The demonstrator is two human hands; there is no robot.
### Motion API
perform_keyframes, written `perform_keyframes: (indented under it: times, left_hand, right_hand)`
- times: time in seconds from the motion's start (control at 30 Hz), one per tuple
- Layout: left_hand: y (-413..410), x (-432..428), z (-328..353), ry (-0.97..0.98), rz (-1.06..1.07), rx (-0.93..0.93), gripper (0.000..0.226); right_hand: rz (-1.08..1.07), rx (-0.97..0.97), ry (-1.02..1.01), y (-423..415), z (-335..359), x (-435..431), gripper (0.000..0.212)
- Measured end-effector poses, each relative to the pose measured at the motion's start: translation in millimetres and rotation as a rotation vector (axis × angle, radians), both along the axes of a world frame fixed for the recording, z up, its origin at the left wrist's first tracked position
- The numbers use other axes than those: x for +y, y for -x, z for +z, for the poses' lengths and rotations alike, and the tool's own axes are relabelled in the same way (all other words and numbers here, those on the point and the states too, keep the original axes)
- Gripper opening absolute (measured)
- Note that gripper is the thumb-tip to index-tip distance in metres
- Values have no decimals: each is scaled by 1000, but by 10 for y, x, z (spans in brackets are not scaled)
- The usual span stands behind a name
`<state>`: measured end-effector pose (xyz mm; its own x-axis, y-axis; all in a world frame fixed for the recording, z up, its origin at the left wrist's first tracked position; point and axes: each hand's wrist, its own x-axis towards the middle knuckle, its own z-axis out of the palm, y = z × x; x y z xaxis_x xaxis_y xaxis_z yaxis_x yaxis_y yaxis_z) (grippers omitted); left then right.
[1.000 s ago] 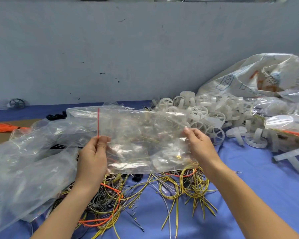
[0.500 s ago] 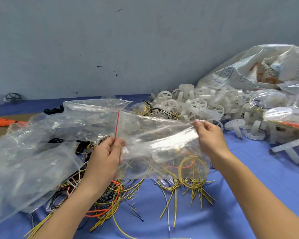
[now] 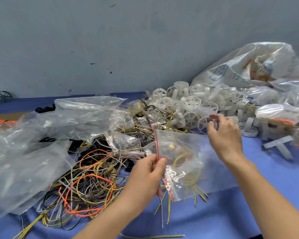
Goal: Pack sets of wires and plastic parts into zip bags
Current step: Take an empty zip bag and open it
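The right hand (image 3: pixel 224 135) at 3 o'clock is smeared by motion; whether its fingers pinch anything is unclear. Whether the yellow wires (image 3: pixel 180 160) seen through the zip bag (image 3: pixel 185 144) lie inside or beneath it is unclear too. At 2 o'clock the white sack (image 3: pixel 245 66) runs off the right edge, its print unreadable.

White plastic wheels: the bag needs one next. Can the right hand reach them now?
Probably yes: the right hand hovers at the near edge of the white plastic wheels, nothing between; the left hand pinches the zip bag.
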<state>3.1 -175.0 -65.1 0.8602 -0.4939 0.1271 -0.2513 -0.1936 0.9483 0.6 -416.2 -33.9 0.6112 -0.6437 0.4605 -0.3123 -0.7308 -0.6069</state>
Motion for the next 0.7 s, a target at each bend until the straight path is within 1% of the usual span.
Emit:
perform_keyframes:
  times: [0.03, 0.1, 0.13, 0.17, 0.2, 0.23, 0.27, 0.33, 0.37, 0.43, 0.53, 0.6, 0.7]
  left_hand:
    - [25, -63, 7, 11, 23, -17, 24]
    - [52, -177, 50, -5, 48, -112, 23]
    - [52, -226, 75, -26, 53, -160, 23]
    - [47, -271, 95, -45, 54, -191, 22]
    - [39, -311, 105, -54, 50, -200, 21]
    - [32, -344, 108, -55, 41, -192, 19]
    - [25, -370, 108, -59, 38, -188, 19]
    - [21, -410, 108, -56, 31, -172, 21]
    - [17, -425, 108, -32, 19, -123, 21]
    - [12, -437, 117, 45, -5, 49, 20]
    - [3, -417, 126, 111, -21, 234, 27]
    - [-6, -399, 137, 139, -44, 296, 32]
    - [-14, -397, 139, 143, -74, 313, 29]
  right_hand:
    - [89, -10, -18, 10, 49, 88, 24]
    - [302, 15, -96, 43, 118, 325, 16]
    - [394, 60, -137, 73, 131, 445, 18]
    - [463, 120, -179, 103, 127, 546, 27]
    - [505, 174, -218, 132, 100, 616, 37]
    - [520, 208, -244, 152, 68, 660, 43]
    - [514, 217, -255, 174, 46, 682, 44]
    - [479, 180, -267, 191, 28, 664, 36]
    - [461, 151, -279, 191, 20, 637, 29]
    - [454, 109, -323, 189, 7, 601, 18]
    - [494, 80, -443, 196, -29, 601, 16]
    - [501, 71, -497, 194, -58, 598, 18]
    - [531, 89, -525, 200, -81, 581, 19]
